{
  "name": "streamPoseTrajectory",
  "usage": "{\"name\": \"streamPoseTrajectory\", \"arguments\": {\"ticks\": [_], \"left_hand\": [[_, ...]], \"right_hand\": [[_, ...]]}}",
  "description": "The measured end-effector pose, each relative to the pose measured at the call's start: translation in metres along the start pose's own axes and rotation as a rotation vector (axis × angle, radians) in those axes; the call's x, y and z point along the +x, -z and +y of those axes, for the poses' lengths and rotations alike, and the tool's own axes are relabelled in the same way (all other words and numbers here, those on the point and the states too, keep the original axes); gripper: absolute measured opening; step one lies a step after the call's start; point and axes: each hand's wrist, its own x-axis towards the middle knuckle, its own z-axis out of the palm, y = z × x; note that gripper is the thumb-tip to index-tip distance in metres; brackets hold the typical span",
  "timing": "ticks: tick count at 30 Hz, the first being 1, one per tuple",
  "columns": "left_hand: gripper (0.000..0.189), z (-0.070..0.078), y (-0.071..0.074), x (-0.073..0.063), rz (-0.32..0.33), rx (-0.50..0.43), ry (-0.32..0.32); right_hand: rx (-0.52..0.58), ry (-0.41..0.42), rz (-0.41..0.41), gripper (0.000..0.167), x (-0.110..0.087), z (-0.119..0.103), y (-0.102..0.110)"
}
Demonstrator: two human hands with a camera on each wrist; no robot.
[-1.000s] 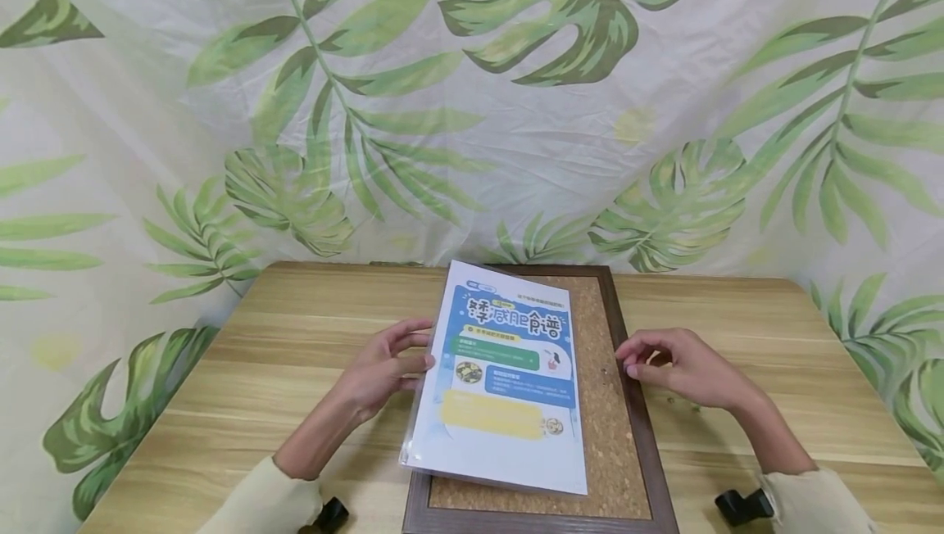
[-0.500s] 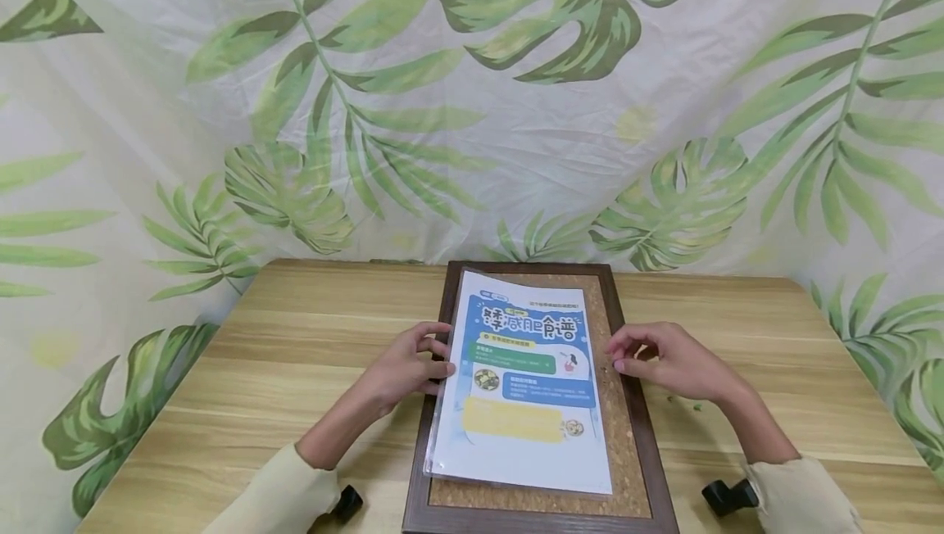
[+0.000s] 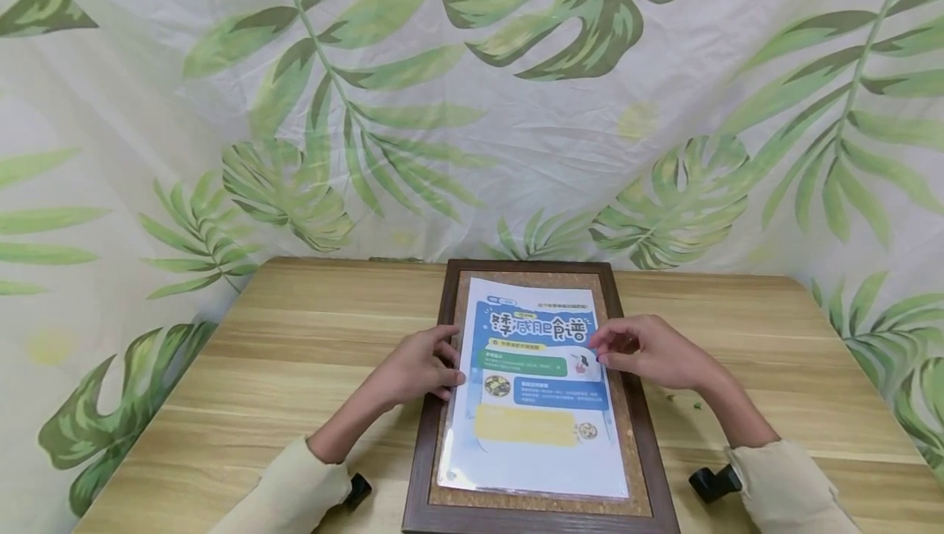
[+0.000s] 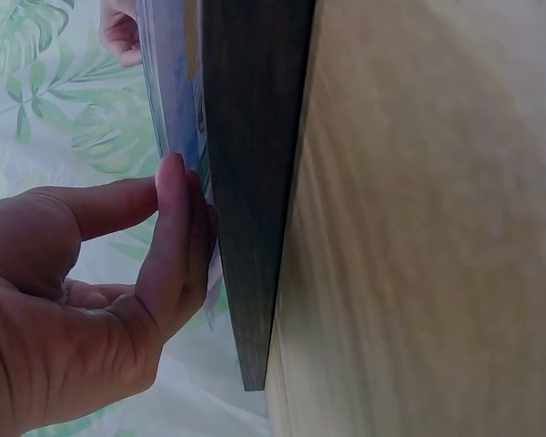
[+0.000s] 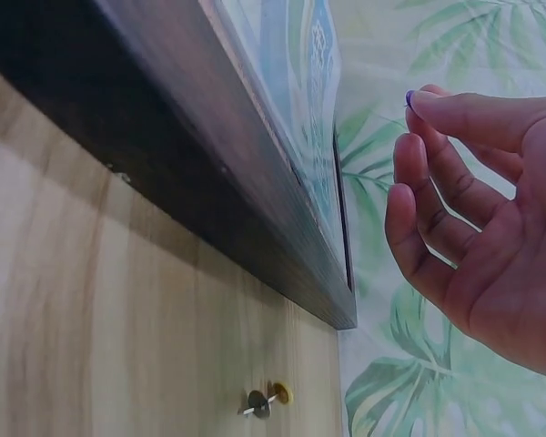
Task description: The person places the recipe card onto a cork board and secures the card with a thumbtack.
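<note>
A laminated poster (image 3: 542, 464) with blue, green and yellow printed blocks lies over a brown-framed cork board (image 3: 640, 477). My left hand (image 3: 422, 366) pinches the poster's left edge between thumb and fingers; the left wrist view has those fingertips beside the dark frame. Over the poster's right side hovers my right hand (image 3: 656, 350). Between its thumb and index finger it holds a small purple thumbtack (image 5: 409, 97), mostly covered by the fingertips; the other fingers are loosely bent.
Two loose thumbtacks, one dark (image 5: 258, 404) and one yellow (image 5: 283, 392), lie on the wooden table (image 3: 317, 305) right of the board. A leaf-patterned cloth (image 3: 546, 149) hangs behind and around the table.
The poster has slid right and been lowered onto the cork, more squarely inside the frame. My left hand moved right with it. My right hand moved left from the frame to above the poster.
</note>
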Motion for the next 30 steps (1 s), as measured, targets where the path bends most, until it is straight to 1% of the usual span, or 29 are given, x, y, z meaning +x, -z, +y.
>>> {"name": "streamPoseTrajectory", "arguments": {"ticks": [5, 9, 14, 22, 26, 30], "left_hand": [[0.082, 0.002, -0.002, 0.0, -0.005, 0.021, 0.008], [0.082, 0.003, -0.004, 0.002, -0.002, 0.069, 0.009], [0.078, 0.004, -0.005, 0.004, -0.014, 0.121, 0.001], [0.076, 0.002, -0.004, 0.005, -0.036, 0.141, -0.021], [0.074, 0.0, -0.004, 0.005, -0.038, 0.144, -0.032], [0.074, 0.001, -0.006, 0.006, -0.039, 0.153, -0.039]], "right_hand": [[-0.012, 0.008, -0.015, 0.014, 0.011, -0.001, -0.003], [-0.013, 0.002, -0.029, 0.015, 0.022, -0.002, -0.004], [-0.023, 0.008, -0.031, 0.016, 0.035, -0.005, -0.006], [-0.027, 0.03, -0.016, 0.016, 0.054, -0.009, -0.013], [-0.013, 0.045, -0.021, 0.015, 0.063, -0.012, -0.015], [-0.005, 0.042, -0.029, 0.015, 0.073, -0.015, -0.018]]}}
